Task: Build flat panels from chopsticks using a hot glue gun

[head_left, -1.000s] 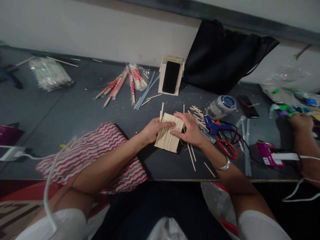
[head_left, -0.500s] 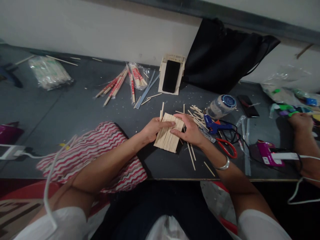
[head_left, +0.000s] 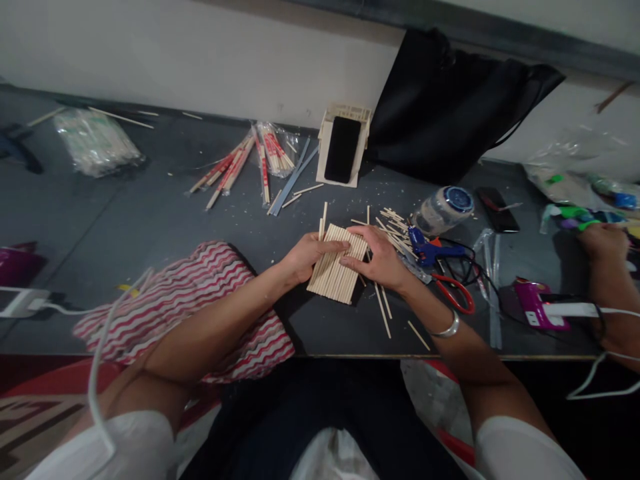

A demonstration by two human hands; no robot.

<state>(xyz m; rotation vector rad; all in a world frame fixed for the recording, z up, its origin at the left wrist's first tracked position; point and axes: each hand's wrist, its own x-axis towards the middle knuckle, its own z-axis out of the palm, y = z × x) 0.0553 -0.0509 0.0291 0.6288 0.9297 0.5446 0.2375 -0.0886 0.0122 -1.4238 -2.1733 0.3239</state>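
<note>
Between my two hands is a flat panel of wooden sticks (head_left: 336,279) laid side by side, held just over the dark table. My left hand (head_left: 310,257) grips its left edge, thumb across the top face; a longer stick (head_left: 325,215) pokes up beside that hand. My right hand (head_left: 377,260) closes on the panel's right side with thumb and fingers. Loose cut sticks (head_left: 395,230) lie just past my right hand, beside a blue glue gun (head_left: 430,248) and red-handled scissors (head_left: 455,295). The undersides of both hands are hidden.
A striped cloth (head_left: 215,293) lies at left. Red-wrapped chopsticks (head_left: 230,172), a phone (head_left: 343,150) on a stand and a black bag (head_left: 450,113) are at the back. A jar (head_left: 443,210) and purple power strip (head_left: 540,307) stand right, near another person's hand (head_left: 605,243).
The whole view shifts very slightly. Both hands keep the same hold on the stick panel, with no clear movement.
</note>
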